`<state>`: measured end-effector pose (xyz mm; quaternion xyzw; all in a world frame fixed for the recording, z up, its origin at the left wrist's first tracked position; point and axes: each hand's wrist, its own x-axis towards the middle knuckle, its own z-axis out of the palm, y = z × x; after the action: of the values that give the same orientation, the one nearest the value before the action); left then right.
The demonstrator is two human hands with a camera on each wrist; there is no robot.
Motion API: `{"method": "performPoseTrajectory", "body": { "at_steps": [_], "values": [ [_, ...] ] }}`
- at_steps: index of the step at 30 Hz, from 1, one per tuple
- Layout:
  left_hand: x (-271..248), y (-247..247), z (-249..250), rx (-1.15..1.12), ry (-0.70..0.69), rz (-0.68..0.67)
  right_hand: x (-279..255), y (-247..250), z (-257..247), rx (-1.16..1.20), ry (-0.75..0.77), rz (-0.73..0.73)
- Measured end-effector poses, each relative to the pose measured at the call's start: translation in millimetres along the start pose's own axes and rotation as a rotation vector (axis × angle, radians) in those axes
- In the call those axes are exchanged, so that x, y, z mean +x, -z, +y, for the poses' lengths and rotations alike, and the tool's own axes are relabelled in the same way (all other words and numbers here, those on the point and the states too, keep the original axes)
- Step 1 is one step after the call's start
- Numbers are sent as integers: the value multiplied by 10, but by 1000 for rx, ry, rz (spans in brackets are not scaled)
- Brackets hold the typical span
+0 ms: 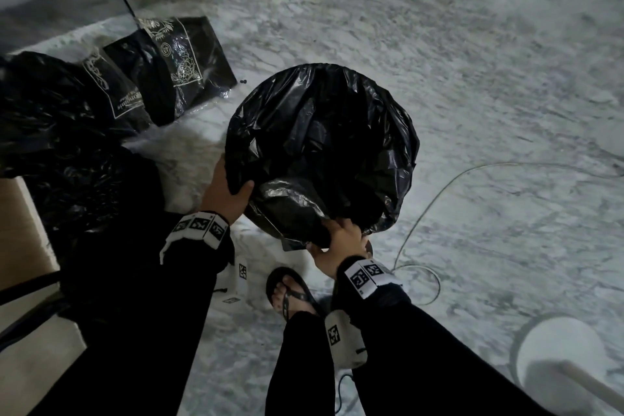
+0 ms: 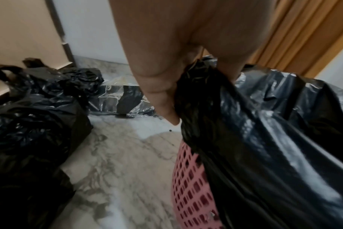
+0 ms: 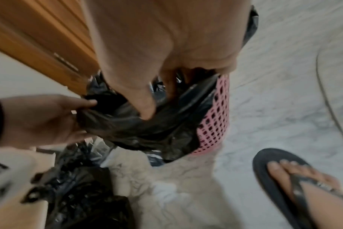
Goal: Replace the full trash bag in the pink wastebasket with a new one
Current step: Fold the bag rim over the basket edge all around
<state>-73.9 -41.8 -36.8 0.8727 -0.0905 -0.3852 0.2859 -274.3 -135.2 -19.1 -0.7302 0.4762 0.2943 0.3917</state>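
A new black trash bag (image 1: 320,145) is spread over the mouth of the pink wastebasket (image 2: 190,186), whose lattice wall (image 3: 215,114) shows only in the wrist views. My left hand (image 1: 229,192) grips the bag's folded edge at the basket's left rim, thumb on top. My right hand (image 1: 341,240) pinches the bag's edge at the near rim, fingers curled into the plastic. The full, tied black bag (image 1: 67,152) lies on the floor to the left, also seen in the left wrist view (image 2: 29,124).
A printed black packet of bags (image 1: 169,71) lies on the marble floor behind the full bag. A grey cable (image 1: 439,199) loops on the floor to the right. A white round stand (image 1: 557,355) is at lower right. My sandalled foot (image 1: 290,294) stands near the basket.
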Motion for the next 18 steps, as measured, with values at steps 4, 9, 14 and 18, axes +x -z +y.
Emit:
{"method": "performPoseTrajectory", "body": {
  "at_steps": [4, 9, 14, 18],
  "values": [
    [147, 42, -148, -28, 150, -141, 68, -21, 178, 155, 113, 56],
    [-12, -16, -265, -40, 248, -145, 52, 111, 318, 171, 241, 311],
    [-344, -79, -121, 179, 5, 240, 116, 356, 239, 189, 106, 330],
    [-301, -77, -254, 162, -72, 177, 241, 525, 108, 165, 103, 215]
  ]
}}
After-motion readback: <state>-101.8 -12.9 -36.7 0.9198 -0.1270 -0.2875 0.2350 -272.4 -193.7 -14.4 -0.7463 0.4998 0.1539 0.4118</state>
